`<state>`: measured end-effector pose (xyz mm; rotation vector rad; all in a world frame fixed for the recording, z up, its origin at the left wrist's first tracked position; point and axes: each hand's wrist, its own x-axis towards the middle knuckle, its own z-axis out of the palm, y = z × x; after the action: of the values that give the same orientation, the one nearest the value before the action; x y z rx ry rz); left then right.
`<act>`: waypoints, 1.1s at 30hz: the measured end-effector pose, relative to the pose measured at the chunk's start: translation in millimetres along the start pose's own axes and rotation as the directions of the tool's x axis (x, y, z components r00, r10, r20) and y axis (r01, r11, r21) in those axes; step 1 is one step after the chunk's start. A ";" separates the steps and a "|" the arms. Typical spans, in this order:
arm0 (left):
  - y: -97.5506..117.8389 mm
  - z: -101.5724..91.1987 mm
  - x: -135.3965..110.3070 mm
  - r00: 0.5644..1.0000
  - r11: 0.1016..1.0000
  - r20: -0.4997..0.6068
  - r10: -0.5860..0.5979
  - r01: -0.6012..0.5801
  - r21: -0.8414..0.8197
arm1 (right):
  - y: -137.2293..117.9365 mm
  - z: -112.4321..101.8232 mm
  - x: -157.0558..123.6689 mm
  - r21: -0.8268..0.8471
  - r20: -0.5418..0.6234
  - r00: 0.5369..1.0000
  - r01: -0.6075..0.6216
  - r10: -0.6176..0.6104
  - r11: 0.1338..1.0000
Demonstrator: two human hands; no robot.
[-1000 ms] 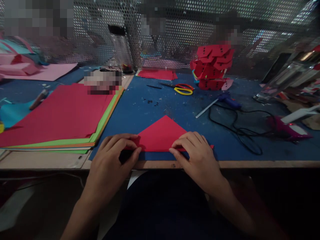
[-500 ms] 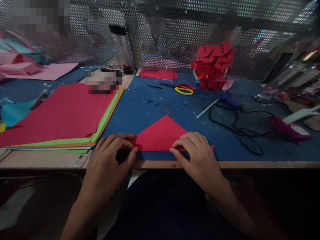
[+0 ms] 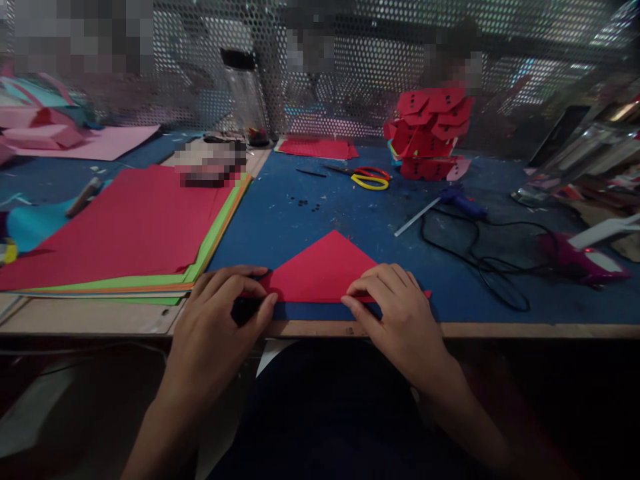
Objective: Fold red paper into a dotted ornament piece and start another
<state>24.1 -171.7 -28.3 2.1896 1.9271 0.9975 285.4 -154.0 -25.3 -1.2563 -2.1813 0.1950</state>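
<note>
A sheet of red paper (image 3: pixel 320 277) lies as a triangle at the front of the blue tabletop, its peak pointing away from me and its long edge facing me. My left hand (image 3: pixel 225 307) pinches the left end of that long edge between thumb and fingers. On the right part of the same edge, the thumb and fingertips of my right hand (image 3: pixel 393 303) are closed on the paper. A small red corner sticks out beyond the right hand. The left corner is hidden under my left hand.
A stack of coloured paper (image 3: pixel 135 220) lies on the left. Ahead are scissors (image 3: pixel 370 179), folded red paper pieces (image 3: pixel 430 133) and a clear bottle (image 3: pixel 249 100). To the right lie a blue glue gun (image 3: pixel 463 201), its black cord (image 3: pixel 475 250) and a magenta tool (image 3: pixel 583 260).
Both hands keep their pinch on the red paper in the same place. The whole view has shifted very slightly; nothing on the table has moved visibly.
</note>
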 end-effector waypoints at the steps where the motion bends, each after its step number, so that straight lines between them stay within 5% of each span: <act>1: 0.1 -0.1 0.0 1.000 1.000 -0.001 0.002 -0.002 0.000 | 0.0 0.1 -0.1 0.001 0.000 1.000 -0.001 0.001 1.000; 33: -8.5 -7.7 -3.2 0.997 0.997 -0.014 -0.073 0.073 -0.006 | 1.1 -0.3 -1.1 -0.001 -0.016 1.000 0.010 -0.010 1.000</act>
<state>12.9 -175.6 -27.4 2.0980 1.9916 1.0084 286.8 -154.4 -26.0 -1.2431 -2.1739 0.1798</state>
